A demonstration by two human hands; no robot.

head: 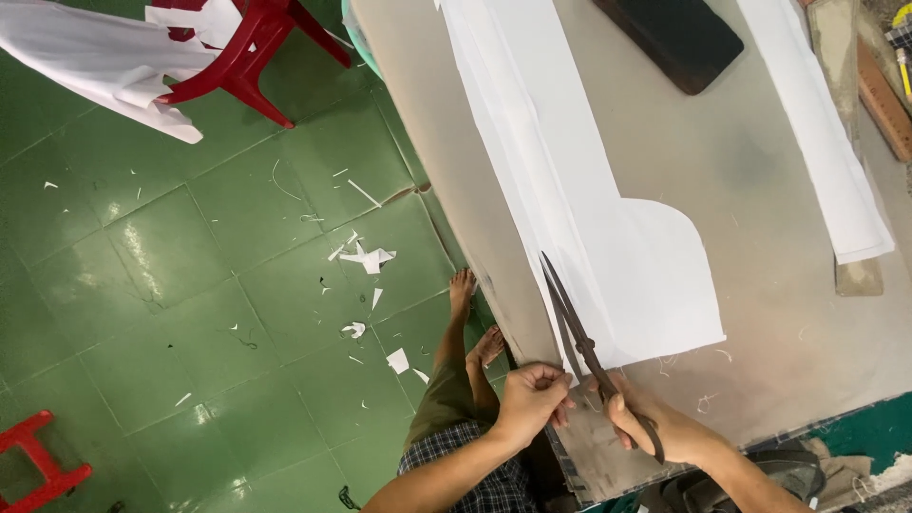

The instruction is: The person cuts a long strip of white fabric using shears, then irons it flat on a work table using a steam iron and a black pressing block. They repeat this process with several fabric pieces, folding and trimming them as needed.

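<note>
white cloth [608, 256] lies long, near to far, on the table [779, 171]; my right hand [655, 427] is closed around the scissors [579, 342], my left hand [532, 399] pinches the cloth's near edge.

Red chair [249, 47] seen beyond table [760, 190]; black block [679, 38] laid on table; scraps [366, 256] scattered beside table.

The scissors [573, 328] in my right hand [655, 427] are dark, dull metal, worn rather than shiny. The white cloth [608, 237] under them looks thin, smooth and matt, its cut edge fraying into loose threads. My table [769, 313] has a grey-beige, matt top, scuffed and stained. The floor [190, 285] is glossy green tile that catches light, and the red chair [252, 47] looks like smooth plastic.
</note>
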